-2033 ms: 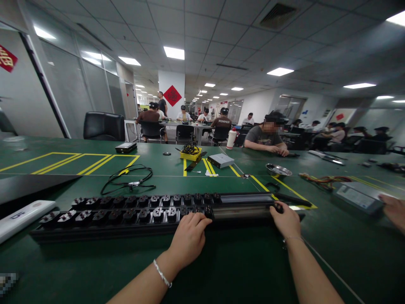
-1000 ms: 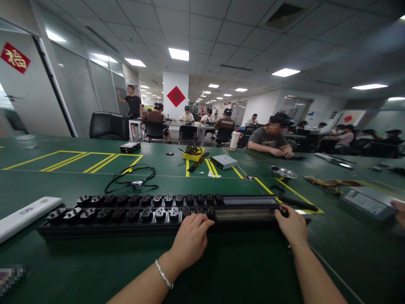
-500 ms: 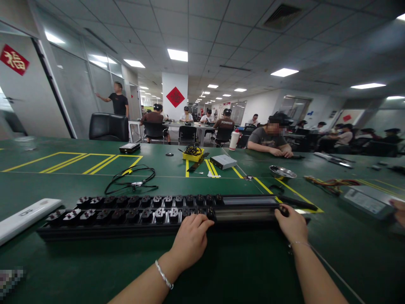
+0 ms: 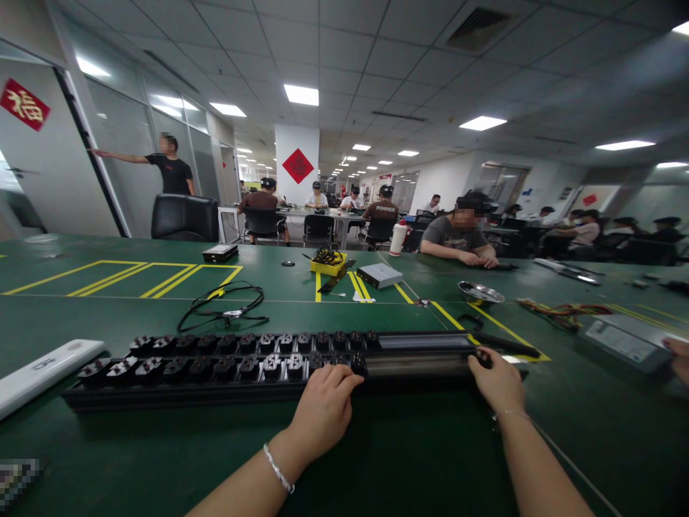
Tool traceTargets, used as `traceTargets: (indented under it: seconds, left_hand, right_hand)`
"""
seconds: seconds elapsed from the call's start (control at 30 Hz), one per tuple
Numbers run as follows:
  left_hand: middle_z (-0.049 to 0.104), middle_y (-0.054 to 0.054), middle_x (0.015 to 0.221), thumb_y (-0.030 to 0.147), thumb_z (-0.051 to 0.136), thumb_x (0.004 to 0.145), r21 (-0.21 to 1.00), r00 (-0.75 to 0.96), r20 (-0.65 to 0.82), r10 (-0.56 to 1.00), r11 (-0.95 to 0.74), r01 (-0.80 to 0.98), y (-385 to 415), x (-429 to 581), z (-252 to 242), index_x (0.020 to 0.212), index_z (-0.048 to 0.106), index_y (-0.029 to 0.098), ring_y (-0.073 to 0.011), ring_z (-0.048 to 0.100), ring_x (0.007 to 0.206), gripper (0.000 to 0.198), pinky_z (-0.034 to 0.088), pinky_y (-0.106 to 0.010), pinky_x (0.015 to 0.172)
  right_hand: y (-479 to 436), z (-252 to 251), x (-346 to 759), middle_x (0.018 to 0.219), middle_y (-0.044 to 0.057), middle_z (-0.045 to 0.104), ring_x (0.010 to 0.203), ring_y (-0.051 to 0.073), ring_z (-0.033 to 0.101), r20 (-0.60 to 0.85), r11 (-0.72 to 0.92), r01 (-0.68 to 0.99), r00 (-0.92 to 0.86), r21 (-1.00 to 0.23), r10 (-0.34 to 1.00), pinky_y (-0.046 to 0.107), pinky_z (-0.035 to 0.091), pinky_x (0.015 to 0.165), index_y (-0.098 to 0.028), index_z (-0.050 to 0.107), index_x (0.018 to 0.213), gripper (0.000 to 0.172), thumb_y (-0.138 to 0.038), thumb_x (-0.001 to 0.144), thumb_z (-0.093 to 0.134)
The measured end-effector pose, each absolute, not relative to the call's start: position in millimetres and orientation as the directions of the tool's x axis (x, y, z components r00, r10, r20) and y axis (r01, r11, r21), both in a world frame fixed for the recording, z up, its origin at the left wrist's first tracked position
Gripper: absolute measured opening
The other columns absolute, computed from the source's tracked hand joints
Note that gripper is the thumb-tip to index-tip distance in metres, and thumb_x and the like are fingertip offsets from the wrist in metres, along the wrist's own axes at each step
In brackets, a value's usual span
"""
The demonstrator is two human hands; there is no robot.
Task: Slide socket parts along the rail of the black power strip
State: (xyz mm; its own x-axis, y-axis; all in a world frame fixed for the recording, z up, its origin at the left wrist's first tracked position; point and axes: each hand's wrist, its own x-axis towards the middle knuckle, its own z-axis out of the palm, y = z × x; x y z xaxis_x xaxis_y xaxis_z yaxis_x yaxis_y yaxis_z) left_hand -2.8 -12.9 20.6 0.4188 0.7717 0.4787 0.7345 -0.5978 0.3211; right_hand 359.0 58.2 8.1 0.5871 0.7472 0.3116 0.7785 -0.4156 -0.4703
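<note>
The right hand (image 4: pixel 502 385) pinches one small black piece (image 4: pixel 484 357) at the end of the near rail (image 4: pixel 420 368). The left hand (image 4: pixel 327 403) curls over that rail's plugs (image 4: pixel 272 366); whether it grips one cannot be told. Good handling likely wants a steady rail and a level piece. Just beyond both hands runs one far rail (image 4: pixel 423 342), carrying about thirteen plugs; the near rail carries about twelve.

The long tray (image 4: pixel 215 396) looks like black plastic with a slight sheen; its bare strip (image 4: pixel 420 367) is smooth and perhaps metal, though dim light leaves that uncertain. The plugs (image 4: pixel 272 370) are dark plastic with bright metal pins. The green surface (image 4: pixel 420 459) is smooth and fairly matt, the white case (image 4: pixel 51 375) glossy plastic, the bowl (image 4: pixel 481 292) shiny metal.
</note>
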Motion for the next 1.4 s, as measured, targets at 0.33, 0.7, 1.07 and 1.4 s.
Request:
traceTargets:
  seconds: [0.33, 0.7, 1.07, 1.4]
  left_hand:
    - [0.054, -0.003, 0.108, 0.005, 0.043, 0.077, 0.3, 0.417, 0.49, 0.766, -0.596, 0.745, -11.9, -2.5, 18.0, 0.112, 0.053, 0.025, -0.0181, 0.048, 0.095, 0.042, 0.043, -0.038, 0.084]
    - [0.054, -0.002, 0.108, 0.004, 0.044, 0.076, 0.31, 0.416, 0.486, 0.769, -0.596, 0.74, -13.2, -2.7, 20.8, 0.112, 0.052, 0.025, -0.018, 0.048, 0.096, 0.042, 0.043, -0.037, 0.084]
    - [0.054, -0.001, 0.108, 0.005, 0.046, 0.076, 0.278, 0.42, 0.491, 0.763, -0.594, 0.755, -11.5, -2.9, 17.8, 0.112, 0.052, 0.026, -0.0171, 0.047, 0.096, 0.042, 0.043, -0.035, 0.085]
    - [0.054, -0.003, 0.108, 0.006, 0.043, 0.077, 0.302, 0.425, 0.473, 0.772, -0.595, 0.745, -13.0, -3.2, 21.0, 0.113, 0.052, 0.026, -0.0185, 0.047, 0.097, 0.041, 0.042, -0.038, 0.086]
  right_hand:
    - [59.9, 3.2, 361.5, 0.109, 0.011, 0.057, 0.104, 0.028, 0.05, 0.378, -0.352, 0.812, 0.542, -0.466, 0.75, 0.041, 0.04, 0.087, -0.021, 0.06, 0.108, 0.049, -0.048, 0.072, 0.042]
    - [60.1, 6.1, 363.0, 0.11, 0.013, 0.057, 0.103, 0.031, 0.05, 0.304, -0.405, 0.776, 0.583, -0.484, 0.753, 0.044, 0.042, 0.083, -0.021, 0.058, 0.112, 0.053, -0.051, 0.072, 0.041]
    - [60.1, 8.4, 360.7, 0.108, 0.014, 0.058, 0.103, 0.031, 0.05, 0.298, -0.409, 0.763, 0.596, -0.501, 0.746, 0.042, 0.042, 0.083, -0.019, 0.059, 0.111, 0.052, -0.049, 0.071, 0.042]
    - [58.9, 8.1, 360.2, 0.108, 0.013, 0.059, 0.102, 0.031, 0.051, 0.306, -0.422, 0.768, 0.599, -0.483, 0.74, 0.042, 0.043, 0.083, -0.02, 0.058, 0.113, 0.051, -0.047, 0.073, 0.042]
